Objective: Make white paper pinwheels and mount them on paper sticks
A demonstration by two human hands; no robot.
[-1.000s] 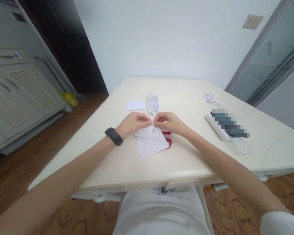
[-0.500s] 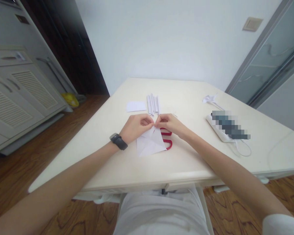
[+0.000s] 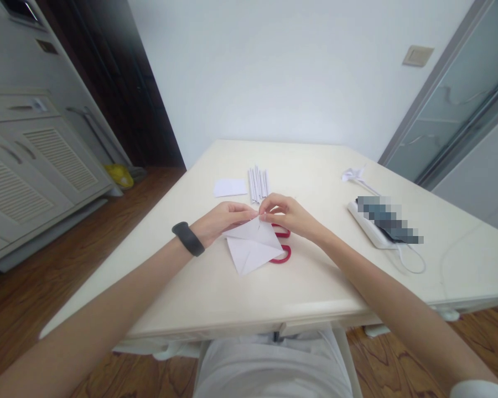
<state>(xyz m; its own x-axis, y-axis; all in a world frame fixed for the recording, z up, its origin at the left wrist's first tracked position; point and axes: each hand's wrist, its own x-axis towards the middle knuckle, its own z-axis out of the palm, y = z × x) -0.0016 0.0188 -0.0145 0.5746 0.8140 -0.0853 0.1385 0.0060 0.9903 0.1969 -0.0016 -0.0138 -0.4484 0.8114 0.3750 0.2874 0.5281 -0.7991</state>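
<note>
A white sheet of paper (image 3: 253,249) with crease lines and a cut slit is held by its far corner over the table. My left hand (image 3: 228,218), with a dark band on its wrist, pinches it near that corner from the left. My right hand (image 3: 288,214) grips the same corner between thumb and index finger. Partly beneath the paper lie scissors (image 3: 286,255); only their red handle loops show. Just beyond my hands rest several rolled white paper sticks (image 3: 258,184), side by side. Left of them lies a flat white paper piece (image 3: 230,187).
To the right, a white power strip or box (image 3: 367,226) carries a dark, blurred-out object and a looped white cable (image 3: 415,268). A white paper pinwheel on a stick (image 3: 352,174) lies behind it. A white wall borders the pale table (image 3: 182,298) at the far side.
The paper has been turned and lifted at its far corner, so its slit shows more. My left hand has shifted slightly left with fingers straighter. The view has tilted a little.
</note>
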